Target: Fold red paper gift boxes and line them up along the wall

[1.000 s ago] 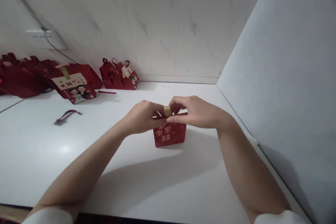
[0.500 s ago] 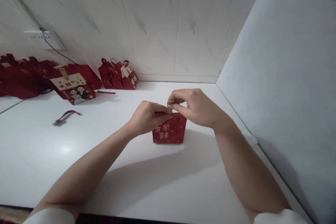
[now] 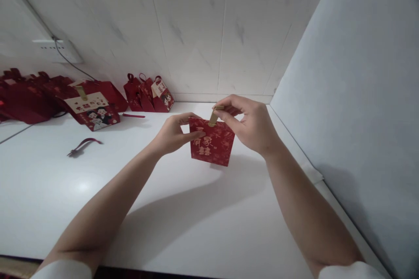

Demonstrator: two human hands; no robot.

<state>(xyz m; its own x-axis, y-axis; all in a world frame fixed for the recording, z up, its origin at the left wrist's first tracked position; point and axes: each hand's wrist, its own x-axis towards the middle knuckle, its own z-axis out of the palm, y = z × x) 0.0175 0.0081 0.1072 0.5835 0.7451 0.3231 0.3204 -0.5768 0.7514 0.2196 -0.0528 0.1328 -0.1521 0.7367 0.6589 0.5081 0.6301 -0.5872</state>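
Observation:
A small red paper gift box [image 3: 211, 148] with gold characters on its front hangs tilted just above the white table [image 3: 183, 218]. My left hand [image 3: 172, 133] pinches the box's upper left edge between thumb and fingers. My right hand [image 3: 250, 124] is closed at the box's top, pinching a small gold strip [image 3: 213, 117] that runs from the top down onto the front.
Three small red boxes with handles [image 3: 149, 93] stand against the tiled back wall. A larger red box with a cartoon couple [image 3: 94, 111] and several dark red boxes [image 3: 26, 98] lie at the far left. A loose red ribbon [image 3: 83, 144] lies on the table. A grey partition [image 3: 360, 74] bounds the right side.
The box has been lifted off the table and tilted towards me. Both hands rose with it, and the gold strip now stands up at the box's top.

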